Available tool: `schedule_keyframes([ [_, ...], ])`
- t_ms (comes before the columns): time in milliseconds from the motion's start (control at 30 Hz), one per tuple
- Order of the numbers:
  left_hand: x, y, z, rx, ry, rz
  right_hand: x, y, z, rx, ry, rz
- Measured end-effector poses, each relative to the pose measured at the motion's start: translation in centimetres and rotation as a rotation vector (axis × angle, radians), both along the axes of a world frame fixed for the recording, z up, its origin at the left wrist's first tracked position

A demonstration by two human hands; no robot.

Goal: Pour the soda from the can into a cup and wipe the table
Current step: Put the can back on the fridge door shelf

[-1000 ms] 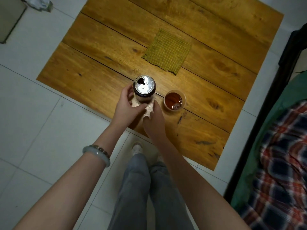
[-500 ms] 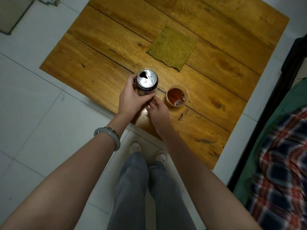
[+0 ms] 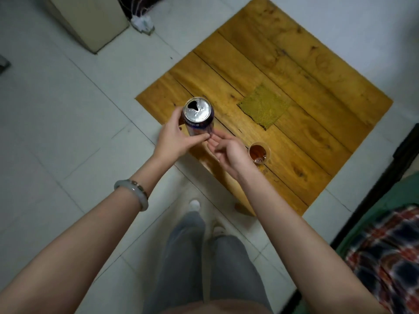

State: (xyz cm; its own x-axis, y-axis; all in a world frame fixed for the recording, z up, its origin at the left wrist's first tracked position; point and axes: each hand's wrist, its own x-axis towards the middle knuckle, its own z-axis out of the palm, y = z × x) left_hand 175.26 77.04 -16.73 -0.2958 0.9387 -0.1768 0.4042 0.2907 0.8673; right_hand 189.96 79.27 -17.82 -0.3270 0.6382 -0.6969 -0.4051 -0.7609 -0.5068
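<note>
The opened soda can (image 3: pixel 198 114), silver top and dark blue side, is held upright over the near left corner of the wooden table (image 3: pixel 306 64). My left hand (image 3: pixel 174 139) grips it from the left. My right hand (image 3: pixel 229 148) lies just right of the can with relaxed fingers, its fingertips touching the can's lower side by my left thumb, and holds nothing that I can see. A small clear cup (image 3: pixel 259 152) with brown soda stands on the table beside my right wrist. A green woven cloth (image 3: pixel 264 106) lies flat further back.
A beige box (image 3: pixel 90 19) and a white plastic bag (image 3: pixel 142 22) sit on the tiled floor at the far left. A dark bed frame (image 3: pixel 374 189) and a plaid blanket (image 3: pixel 385 257) are on the right. My legs stand at the table's near edge.
The view has swung left. The can has moved left, away from the cup, still in my left hand. The crumpled tissue seen in my right hand a second ago is out of sight.
</note>
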Motion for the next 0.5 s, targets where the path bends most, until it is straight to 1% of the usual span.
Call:
schedule_keyframes([
  [267, -5.4, -5.7, 13.6, 0.149, 0.005, 0.260, -4.4, -0.5, 14.0, 0.229, 0.014, 0.497],
  [400, -6.9, -10.1, 18.2, 0.203, 0.024, 0.374, -7.0, -2.1, 18.7, 0.253, 0.038, 0.661],
  [500, -8.6, -14.8, 20.9, 0.228, 0.053, 0.462, -9.7, -4.7, 21.8, 0.286, 0.041, 0.845],
])
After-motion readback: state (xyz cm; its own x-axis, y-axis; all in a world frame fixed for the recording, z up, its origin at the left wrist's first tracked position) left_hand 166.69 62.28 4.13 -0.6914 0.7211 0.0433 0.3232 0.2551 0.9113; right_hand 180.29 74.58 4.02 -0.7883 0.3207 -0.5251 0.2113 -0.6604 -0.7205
